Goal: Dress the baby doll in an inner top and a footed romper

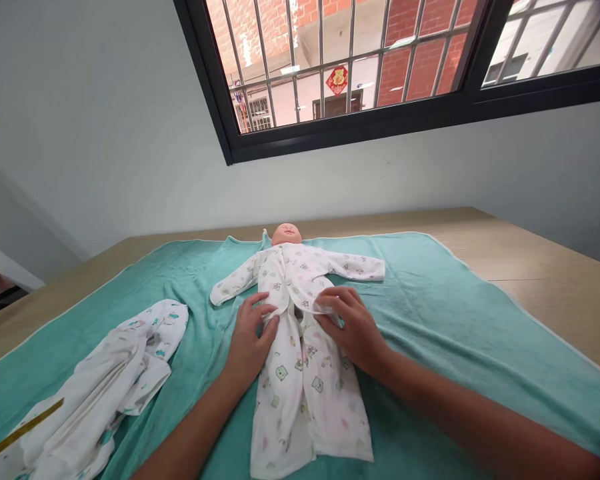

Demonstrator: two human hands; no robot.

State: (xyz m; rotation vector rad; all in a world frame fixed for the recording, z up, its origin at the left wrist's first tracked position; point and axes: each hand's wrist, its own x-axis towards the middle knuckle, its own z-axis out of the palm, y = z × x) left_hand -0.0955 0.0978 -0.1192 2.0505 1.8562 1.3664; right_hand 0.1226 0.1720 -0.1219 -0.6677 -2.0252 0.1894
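Observation:
A baby doll (287, 234) lies on its back on a teal towel (430, 313), dressed in a white printed romper (305, 373) with arms spread. My left hand (250, 337) rests on the romper at the doll's waist, fingers curled on the cloth. My right hand (350, 323) lies on the other side of the waist, its fingertips pinching the hem of the romper's top.
A second crumpled white garment with teal prints (115, 380) lies on the towel at the left, a yellow strip (20, 433) beside it. The towel covers a wooden table (530, 267) set against a white wall under a barred window (360, 73).

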